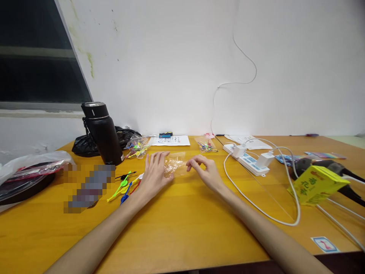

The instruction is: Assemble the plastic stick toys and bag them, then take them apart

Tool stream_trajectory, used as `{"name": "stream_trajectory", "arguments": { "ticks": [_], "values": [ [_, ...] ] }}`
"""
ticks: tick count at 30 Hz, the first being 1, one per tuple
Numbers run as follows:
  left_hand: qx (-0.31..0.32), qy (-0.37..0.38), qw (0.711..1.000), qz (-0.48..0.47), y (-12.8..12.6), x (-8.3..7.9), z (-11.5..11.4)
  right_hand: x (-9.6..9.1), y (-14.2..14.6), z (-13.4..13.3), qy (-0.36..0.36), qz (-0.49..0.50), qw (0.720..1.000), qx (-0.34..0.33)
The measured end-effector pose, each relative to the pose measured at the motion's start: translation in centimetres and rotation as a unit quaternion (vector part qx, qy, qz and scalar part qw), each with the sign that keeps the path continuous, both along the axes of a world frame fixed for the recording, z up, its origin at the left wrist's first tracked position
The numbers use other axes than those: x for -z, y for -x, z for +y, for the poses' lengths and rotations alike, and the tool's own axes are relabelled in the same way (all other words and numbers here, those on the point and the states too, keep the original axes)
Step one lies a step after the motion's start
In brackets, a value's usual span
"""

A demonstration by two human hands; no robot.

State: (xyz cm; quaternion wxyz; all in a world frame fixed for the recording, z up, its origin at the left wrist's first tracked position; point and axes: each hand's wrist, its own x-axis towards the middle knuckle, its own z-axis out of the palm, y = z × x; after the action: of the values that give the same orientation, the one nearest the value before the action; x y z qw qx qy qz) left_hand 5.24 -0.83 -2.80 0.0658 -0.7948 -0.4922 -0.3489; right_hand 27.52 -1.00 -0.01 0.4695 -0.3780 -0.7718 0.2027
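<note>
A small clear plastic bag [176, 164] lies crinkled on the wooden table between my hands. My left hand [155, 170] rests at the bag's left side, its fingers stretched out and its thumb near the lower edge. At the bag's right edge, my right hand [205, 170] has its fingers curled into a pinch. Left of my left hand lie several loose arrow-shaped plastic pieces in different colours, among them a green piece [123, 184] and a blue piece [124, 198]. The left hand partly covers this group.
Farther back lie two bags of coloured pieces [137, 147] [205, 145] and a paper sheet [171, 140]. A black bottle [104, 135] stands at left. On the right are a power strip [251, 163] with looping white cables and a yellow carton [318, 185].
</note>
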Motion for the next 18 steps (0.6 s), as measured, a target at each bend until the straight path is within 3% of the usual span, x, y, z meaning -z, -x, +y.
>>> {"name": "stream_trajectory", "arguments": {
  "ticks": [5,9,14,18],
  "values": [
    [0.009,0.016,0.999,-0.026,0.1,0.1,0.1,0.4,-0.7,1.0,0.018,0.114,0.993,0.029],
    [0.023,0.007,0.999,-0.040,0.0,0.5,0.1,-0.3,-0.3,0.2,-0.060,0.136,0.985,0.090],
    [0.046,0.007,0.998,-0.033,-0.5,1.0,0.1,-3.2,3.8,-1.3,-0.175,-0.072,0.981,0.047],
    [0.070,0.020,0.995,-0.070,-0.8,1.3,-0.1,-5.6,8.7,0.2,-0.186,-0.231,0.954,-0.040]
  ]
}}
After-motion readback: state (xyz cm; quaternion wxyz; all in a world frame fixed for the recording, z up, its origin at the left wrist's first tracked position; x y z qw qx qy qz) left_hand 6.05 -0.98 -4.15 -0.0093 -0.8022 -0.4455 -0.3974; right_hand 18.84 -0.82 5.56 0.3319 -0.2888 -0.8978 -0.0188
